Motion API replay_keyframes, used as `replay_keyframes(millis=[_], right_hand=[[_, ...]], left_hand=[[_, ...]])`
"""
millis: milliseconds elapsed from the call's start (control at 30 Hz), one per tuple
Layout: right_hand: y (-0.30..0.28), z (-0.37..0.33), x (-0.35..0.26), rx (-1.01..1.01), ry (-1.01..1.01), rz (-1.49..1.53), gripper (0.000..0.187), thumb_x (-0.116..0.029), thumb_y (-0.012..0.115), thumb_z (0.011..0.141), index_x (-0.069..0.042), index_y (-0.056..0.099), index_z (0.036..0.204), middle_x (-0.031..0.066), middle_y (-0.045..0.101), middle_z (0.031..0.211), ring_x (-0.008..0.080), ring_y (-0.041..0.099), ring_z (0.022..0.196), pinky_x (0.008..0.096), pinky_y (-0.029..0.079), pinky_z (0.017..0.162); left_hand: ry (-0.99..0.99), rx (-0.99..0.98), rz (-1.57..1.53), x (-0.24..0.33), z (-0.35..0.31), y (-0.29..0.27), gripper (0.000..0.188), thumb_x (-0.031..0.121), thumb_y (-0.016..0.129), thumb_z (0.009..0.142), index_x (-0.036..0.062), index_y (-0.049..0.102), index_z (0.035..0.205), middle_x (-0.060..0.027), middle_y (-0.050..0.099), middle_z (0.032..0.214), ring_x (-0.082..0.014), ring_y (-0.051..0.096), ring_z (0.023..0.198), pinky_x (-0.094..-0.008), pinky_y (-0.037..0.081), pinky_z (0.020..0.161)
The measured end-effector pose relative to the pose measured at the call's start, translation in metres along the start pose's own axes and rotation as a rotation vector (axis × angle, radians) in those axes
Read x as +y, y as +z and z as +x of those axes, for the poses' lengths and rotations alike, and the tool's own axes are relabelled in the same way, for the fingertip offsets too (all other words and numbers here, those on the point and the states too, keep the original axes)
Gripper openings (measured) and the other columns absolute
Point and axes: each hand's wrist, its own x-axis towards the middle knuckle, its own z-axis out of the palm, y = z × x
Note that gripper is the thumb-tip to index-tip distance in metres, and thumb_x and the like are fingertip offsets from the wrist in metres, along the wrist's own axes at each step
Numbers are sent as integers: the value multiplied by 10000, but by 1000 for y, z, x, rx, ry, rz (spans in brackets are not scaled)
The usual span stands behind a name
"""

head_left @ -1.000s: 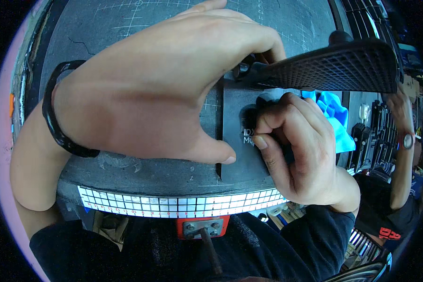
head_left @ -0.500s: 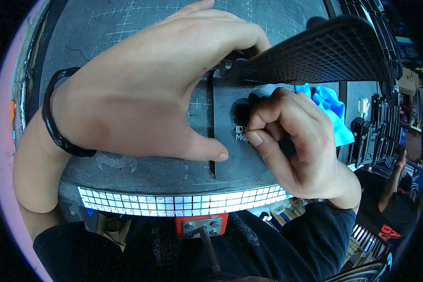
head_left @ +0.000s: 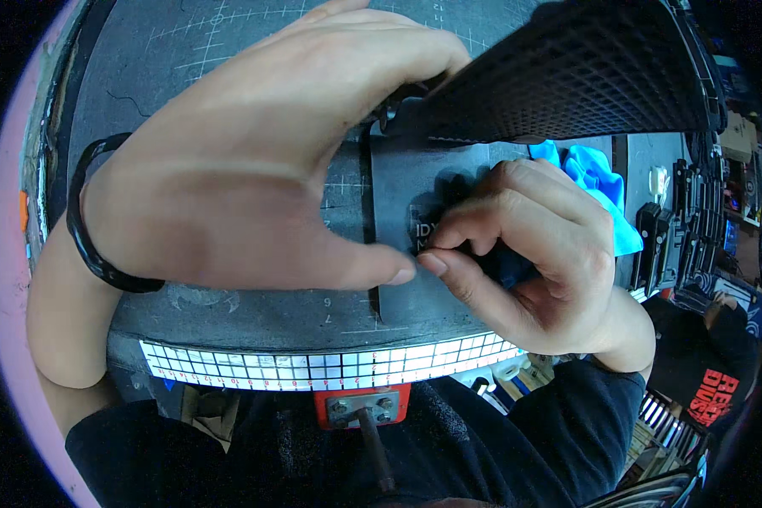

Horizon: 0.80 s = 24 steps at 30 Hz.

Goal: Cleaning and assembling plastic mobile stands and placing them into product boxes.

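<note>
My left hand [head_left: 254, 161] arches over the dark work mat [head_left: 169, 317], its thumb stretched out above the edge of a flat dark grey sheet [head_left: 423, 292]. Its fingers curl at the near left end of a black panel with a waffle-like texture [head_left: 567, 80], which stands tilted up over the sheet; the fingertips are hidden. White lettering marks the sheet. Over that lettering my right hand [head_left: 542, 254] pinches thumb and forefinger together, close to my left thumb tip. Whatever lies in the pinch, if anything, is too small to see.
A bright blue cloth [head_left: 597, 182] lies right of my right hand. Black tool-like parts [head_left: 665, 237] stand farther right. A white gridded ruler strip [head_left: 339, 366] runs along the near edge, above a red bracket [head_left: 362, 406]. Another person [head_left: 694, 364] is at the right.
My right hand has shifted slightly left, bringing its pinch near my left thumb. The black panel appears larger and more tilted. The person at right has changed posture.
</note>
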Motion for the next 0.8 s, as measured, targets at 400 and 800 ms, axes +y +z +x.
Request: replay_keyframes(millis=[400, 800], right_hand=[[-2, 1, -1, -30, 103, 51, 126, 20, 817, 787, -16, 718, 859, 47, 579, 729, 175, 508, 642, 322, 377, 603], [-6, 2, -3, -57, 173, 125, 114, 39, 803, 808, 6, 709, 863, 51, 566, 735, 157, 485, 642, 299, 382, 606]], left_hand=[[134, 111, 163, -8, 1, 10, 976, 329, 1063, 552, -19, 650, 1365, -189, 706, 1300, -365, 683, 1207, -430, 533, 1044], [110, -36, 193, -25, -1, -6, 1028, 277, 1058, 586, -17, 593, 1454, -194, 672, 1392, -354, 645, 1295, -432, 494, 1110]])
